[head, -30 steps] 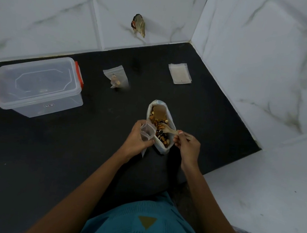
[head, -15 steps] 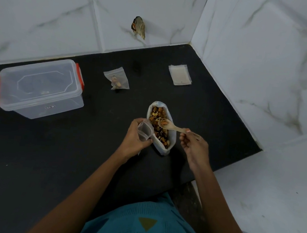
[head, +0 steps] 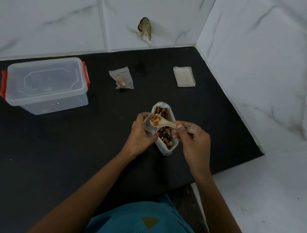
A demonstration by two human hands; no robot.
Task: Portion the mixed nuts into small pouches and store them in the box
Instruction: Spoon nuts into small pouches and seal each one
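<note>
Right hand (head: 193,143) first: thumb and fingertips pinch the handle of a pale spoon (head: 167,124), and its bowl, loaded with a few nuts, sits right at the mouth of a small clear pouch (head: 148,128). The left hand (head: 140,135) has that pouch, fingers curled round it, holding it upright just beside the open bag (head: 164,150). I cannot tell how wide the pouch mouth gapes.

The mixed nuts (head: 163,134) are in that bag, which stands on the black counter (head: 69,155) between the two hands.

So this looks like the filling step, a spoonful about to go in. The next move calls for a gentle tip of the spoon over the opening, with the left hand keeping the mouth spread and steady, or nuts will drop back into the bag or onto the counter.

Further out, a pouch with some nuts inside (head: 122,79) lies flat on the counter, not yet stored. A stack of empty pouches (head: 184,76) waits near the right wall. The clear box (head: 46,86), with red clasps, sits well to the left with its lid on, so it needs opening before anything gets stored.
</note>
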